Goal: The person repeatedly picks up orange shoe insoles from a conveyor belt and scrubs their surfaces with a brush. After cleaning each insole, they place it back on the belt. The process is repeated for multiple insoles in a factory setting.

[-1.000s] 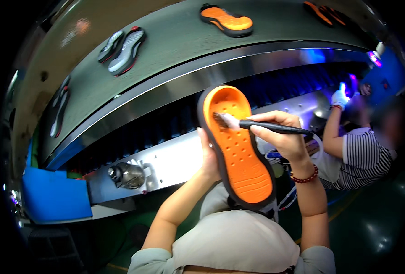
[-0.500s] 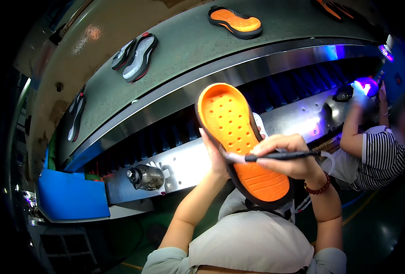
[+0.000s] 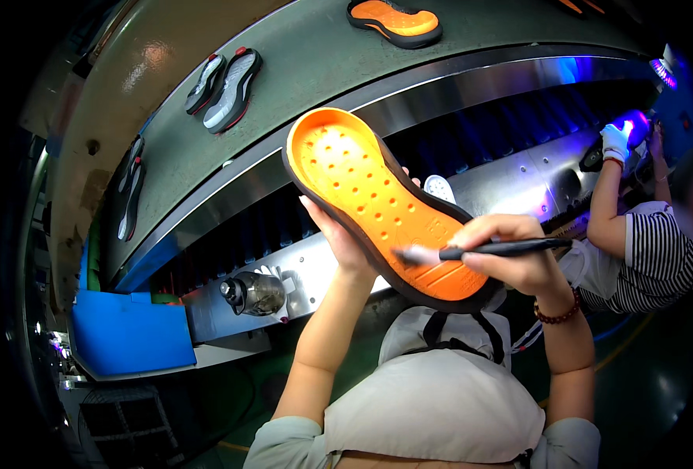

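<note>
An orange shoe sole (image 3: 366, 184) with a black rim is held up in front of me, tilted, its dimpled inner face toward me. My left hand (image 3: 345, 244) grips it from beneath and along its left edge, with fingertips showing past the far edge. Between the fingers of my right hand (image 3: 518, 254) is a black-handled brush (image 3: 495, 248) with a thin hose at its rear end. Its pale, dark-tipped bristles lie over the orange surface, near the grooved end of the sole. Whether they press on it is hard to tell.
Beyond a metal rail, a green belt (image 3: 300, 78) carries an orange sole (image 3: 393, 22) and several grey ones (image 3: 233, 90). A dark bottle (image 3: 254, 293) stands on the metal ledge (image 3: 315, 273), near a blue box (image 3: 132, 332). Right, a co-worker's gloved hand (image 3: 616, 141) is under violet light.
The sole has moved left and up and turned more slantwise. The brush has moved from the sole's left edge onto its orange face. Soles on the belt appear shifted slightly.
</note>
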Action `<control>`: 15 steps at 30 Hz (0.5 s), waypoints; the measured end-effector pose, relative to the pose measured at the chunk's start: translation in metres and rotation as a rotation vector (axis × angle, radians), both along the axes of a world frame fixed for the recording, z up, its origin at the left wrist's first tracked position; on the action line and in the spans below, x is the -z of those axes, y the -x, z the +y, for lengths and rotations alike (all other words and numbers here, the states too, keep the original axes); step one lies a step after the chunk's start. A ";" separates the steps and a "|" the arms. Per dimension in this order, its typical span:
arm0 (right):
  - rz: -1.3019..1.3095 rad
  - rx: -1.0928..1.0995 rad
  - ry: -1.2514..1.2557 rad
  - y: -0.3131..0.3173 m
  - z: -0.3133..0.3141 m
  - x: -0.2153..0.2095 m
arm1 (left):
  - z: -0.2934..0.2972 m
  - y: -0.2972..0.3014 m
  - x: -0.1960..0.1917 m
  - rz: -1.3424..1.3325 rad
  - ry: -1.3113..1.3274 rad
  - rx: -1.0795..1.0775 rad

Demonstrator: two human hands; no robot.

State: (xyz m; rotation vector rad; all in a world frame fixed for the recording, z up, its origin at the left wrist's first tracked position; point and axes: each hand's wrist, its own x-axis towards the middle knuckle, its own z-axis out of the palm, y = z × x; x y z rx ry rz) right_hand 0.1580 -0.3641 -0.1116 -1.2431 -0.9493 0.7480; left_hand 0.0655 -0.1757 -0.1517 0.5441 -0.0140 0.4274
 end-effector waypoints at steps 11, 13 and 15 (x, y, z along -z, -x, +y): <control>-0.060 -0.042 0.018 -0.005 -0.015 0.016 | 0.023 -0.005 0.006 0.147 -0.126 -0.176; -0.166 -0.165 -0.027 -0.003 -0.017 0.019 | 0.027 -0.005 0.007 0.174 -0.134 -0.197; 0.036 -0.261 -0.112 -0.009 -0.023 0.019 | 0.027 -0.004 0.005 0.176 -0.147 -0.191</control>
